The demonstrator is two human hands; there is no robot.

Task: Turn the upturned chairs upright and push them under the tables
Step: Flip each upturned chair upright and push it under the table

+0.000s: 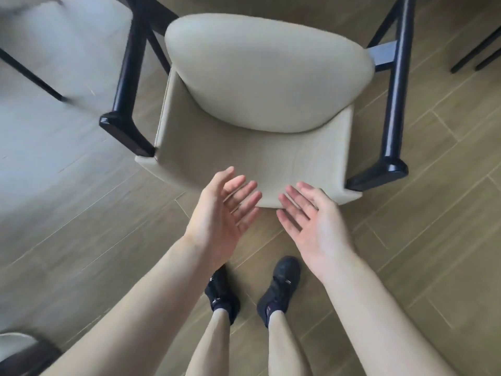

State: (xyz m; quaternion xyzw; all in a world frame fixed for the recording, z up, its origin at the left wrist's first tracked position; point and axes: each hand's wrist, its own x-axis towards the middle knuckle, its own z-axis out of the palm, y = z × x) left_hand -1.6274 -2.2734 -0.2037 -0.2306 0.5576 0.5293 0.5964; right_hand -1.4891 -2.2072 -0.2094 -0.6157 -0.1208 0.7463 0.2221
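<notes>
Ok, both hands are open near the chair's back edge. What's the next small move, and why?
Probably bring both hands onto the top edge of the chair back and push it forward. The chair stands upright with its cushion facing up, the left hand and right hand are open, palms up, gripping nothing, and dark table legs stand at either side of it.
</notes>
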